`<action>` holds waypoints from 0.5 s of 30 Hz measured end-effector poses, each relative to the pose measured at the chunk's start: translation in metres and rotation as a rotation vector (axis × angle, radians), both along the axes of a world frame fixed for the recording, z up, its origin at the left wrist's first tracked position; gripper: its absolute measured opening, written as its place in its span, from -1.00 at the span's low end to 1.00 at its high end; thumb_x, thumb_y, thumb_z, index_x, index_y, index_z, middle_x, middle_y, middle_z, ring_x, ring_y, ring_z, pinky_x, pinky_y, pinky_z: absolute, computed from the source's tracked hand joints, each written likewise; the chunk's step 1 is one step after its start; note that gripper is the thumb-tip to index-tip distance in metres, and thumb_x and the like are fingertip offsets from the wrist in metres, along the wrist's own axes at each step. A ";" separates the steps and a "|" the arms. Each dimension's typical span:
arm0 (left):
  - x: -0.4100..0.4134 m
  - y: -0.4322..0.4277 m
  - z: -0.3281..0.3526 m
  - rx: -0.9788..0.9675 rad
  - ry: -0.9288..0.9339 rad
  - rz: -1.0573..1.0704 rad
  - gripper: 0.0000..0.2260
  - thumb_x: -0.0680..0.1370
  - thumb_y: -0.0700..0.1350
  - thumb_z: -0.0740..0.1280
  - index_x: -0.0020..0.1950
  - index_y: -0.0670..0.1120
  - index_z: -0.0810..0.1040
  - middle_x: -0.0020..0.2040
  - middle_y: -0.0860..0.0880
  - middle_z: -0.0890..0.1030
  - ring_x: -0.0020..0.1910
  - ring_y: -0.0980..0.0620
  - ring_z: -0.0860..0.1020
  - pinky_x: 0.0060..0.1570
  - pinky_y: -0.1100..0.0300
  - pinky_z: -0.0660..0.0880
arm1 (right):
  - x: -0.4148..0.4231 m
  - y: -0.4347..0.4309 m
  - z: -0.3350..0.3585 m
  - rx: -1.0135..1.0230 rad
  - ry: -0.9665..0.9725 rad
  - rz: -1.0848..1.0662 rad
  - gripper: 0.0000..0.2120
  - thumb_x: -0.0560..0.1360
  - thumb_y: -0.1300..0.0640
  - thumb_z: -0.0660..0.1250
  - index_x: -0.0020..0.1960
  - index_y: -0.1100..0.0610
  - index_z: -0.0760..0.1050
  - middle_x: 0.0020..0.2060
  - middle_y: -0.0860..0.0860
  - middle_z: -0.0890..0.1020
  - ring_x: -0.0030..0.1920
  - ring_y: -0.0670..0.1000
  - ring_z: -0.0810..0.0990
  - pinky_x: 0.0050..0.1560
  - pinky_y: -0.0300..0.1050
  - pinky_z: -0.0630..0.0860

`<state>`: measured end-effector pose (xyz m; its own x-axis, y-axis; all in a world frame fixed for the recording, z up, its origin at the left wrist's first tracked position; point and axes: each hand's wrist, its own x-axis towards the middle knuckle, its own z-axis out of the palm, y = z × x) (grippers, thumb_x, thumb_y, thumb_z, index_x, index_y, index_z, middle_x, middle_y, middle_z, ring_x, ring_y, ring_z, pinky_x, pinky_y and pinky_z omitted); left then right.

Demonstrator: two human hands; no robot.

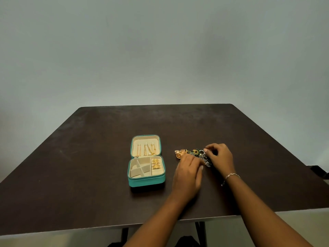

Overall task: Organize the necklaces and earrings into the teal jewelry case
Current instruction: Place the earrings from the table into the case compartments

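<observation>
The setting is a plain indoor room, most likely domestic; the exact type cannot be confirmed. A dark brown table (85, 157) stands in front of a bare, pale grey-green wall (160, 50). On the table, a teal jewelry case (146, 182) and loose earrings (185, 152) indicate personal use.

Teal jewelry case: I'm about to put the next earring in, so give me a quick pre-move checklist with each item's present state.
1. Teal jewelry case open: ok.
2. Necklaces hung in the lid: ok.
3. Free compartments left of the gold earrings: ok.
4. Earring pile on the table, beside the case: ok.
5. Both hands at the pile: ok.
6. Left hand or right hand holding a single earring: cannot tell, the pile is partly hidden.
</observation>
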<state>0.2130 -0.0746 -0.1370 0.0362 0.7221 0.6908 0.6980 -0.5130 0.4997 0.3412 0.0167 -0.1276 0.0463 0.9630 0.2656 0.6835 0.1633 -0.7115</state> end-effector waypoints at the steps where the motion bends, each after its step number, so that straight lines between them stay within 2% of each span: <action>1: 0.000 0.006 -0.001 -0.015 -0.016 0.028 -0.85 0.49 -0.14 0.16 -0.10 -0.13 0.50 -0.14 -0.08 0.50 -0.08 0.05 0.37 -0.06 0.24 0.33 | -0.001 0.003 0.000 -0.004 -0.017 -0.005 -0.90 0.40 0.07 0.40 -0.11 0.06 0.60 -0.10 0.06 0.52 -0.02 0.05 0.51 -0.06 -0.13 0.39; 3: -0.002 0.018 -0.001 -0.040 -0.021 0.075 -0.82 0.47 -0.12 0.15 -0.11 -0.13 0.51 -0.14 -0.08 0.52 -0.07 0.05 0.37 -0.05 0.21 0.34 | -0.005 0.006 0.001 -0.010 -0.075 -0.012 -0.89 0.38 0.05 0.41 -0.11 0.04 0.60 -0.09 0.05 0.52 0.02 0.05 0.48 0.02 -0.04 0.44; 5: -0.003 0.028 0.001 -0.050 0.014 0.114 -0.81 0.46 -0.11 0.14 -0.11 -0.12 0.52 -0.14 -0.06 0.52 -0.06 0.07 0.36 -0.05 0.19 0.35 | -0.008 0.008 0.001 -0.008 -0.142 -0.018 -0.90 0.40 0.05 0.38 -0.11 0.03 0.61 -0.08 0.03 0.52 0.06 0.05 0.45 0.06 -0.04 0.42; 9: 0.000 0.042 0.004 -0.038 0.088 0.151 -0.83 0.43 -0.10 0.15 -0.13 -0.08 0.52 -0.16 -0.01 0.53 -0.05 0.12 0.35 -0.10 0.17 0.36 | -0.012 0.010 0.002 0.007 -0.187 -0.026 -0.91 0.43 0.10 0.32 -0.15 0.04 0.60 -0.09 0.00 0.53 0.05 0.03 0.44 0.01 -0.08 0.36; 13: 0.004 0.055 0.005 -0.066 0.087 0.170 -0.91 0.41 -0.15 0.24 -0.14 -0.06 0.52 -0.16 0.01 0.54 -0.04 0.13 0.35 -0.03 0.16 0.34 | -0.013 0.012 0.001 0.027 -0.212 -0.034 -0.90 0.45 0.14 0.27 -0.16 0.09 0.57 -0.11 0.01 0.54 0.03 0.04 0.45 -0.02 -0.08 0.37; 15: 0.005 0.060 0.005 -0.079 0.084 0.171 -0.89 0.41 -0.12 0.22 -0.13 -0.06 0.52 -0.15 0.01 0.55 -0.04 0.13 0.35 0.01 0.21 0.29 | -0.014 0.013 0.000 0.045 -0.248 -0.042 -0.88 0.48 0.14 0.25 -0.14 0.12 0.55 -0.10 0.04 0.55 0.02 0.06 0.45 0.00 -0.05 0.38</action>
<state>0.2180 -0.0147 -0.1318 -0.0364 0.7742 0.6318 0.8125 -0.3452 0.4697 0.3276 0.0294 -0.1273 0.0137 0.9485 0.3166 0.8432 0.1592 -0.5134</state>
